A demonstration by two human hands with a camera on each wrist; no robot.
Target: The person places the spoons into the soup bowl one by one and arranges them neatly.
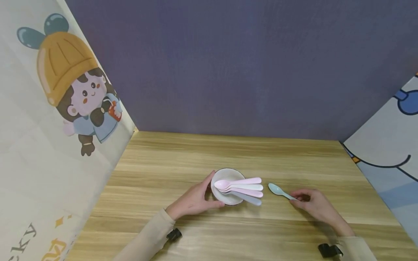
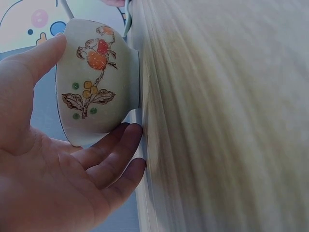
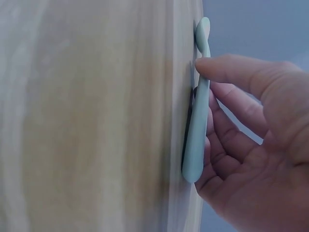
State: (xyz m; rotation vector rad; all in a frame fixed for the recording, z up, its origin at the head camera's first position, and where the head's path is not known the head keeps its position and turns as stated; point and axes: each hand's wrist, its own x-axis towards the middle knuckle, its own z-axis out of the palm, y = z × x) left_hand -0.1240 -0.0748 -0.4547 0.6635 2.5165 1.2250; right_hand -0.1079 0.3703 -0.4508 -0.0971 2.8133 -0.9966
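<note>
A small white bowl (image 1: 219,198) with a dark rim stands on the wooden table; painted fruit and leaves show on its outside in the left wrist view. Several pink, white and grey spoons (image 1: 249,187) lean together in it, handles jutting over the right rim. My left hand (image 1: 196,199) holds the bowl from the left, thumb at the near rim and the other fingers around its side. To the right, my right hand (image 1: 315,206) pinches a mint-green spoon (image 3: 197,130) by its handle between thumb and fingers. That spoon lies low along the tabletop, its scoop pointing left toward the bowl.
The wooden table (image 1: 235,152) ends at a dark purple-grey panel (image 1: 228,72) behind. A cartoon-printed wall (image 1: 39,152) borders the left side, and another printed wall (image 1: 392,145) the right. Dark wrist mounts sit at both sleeves.
</note>
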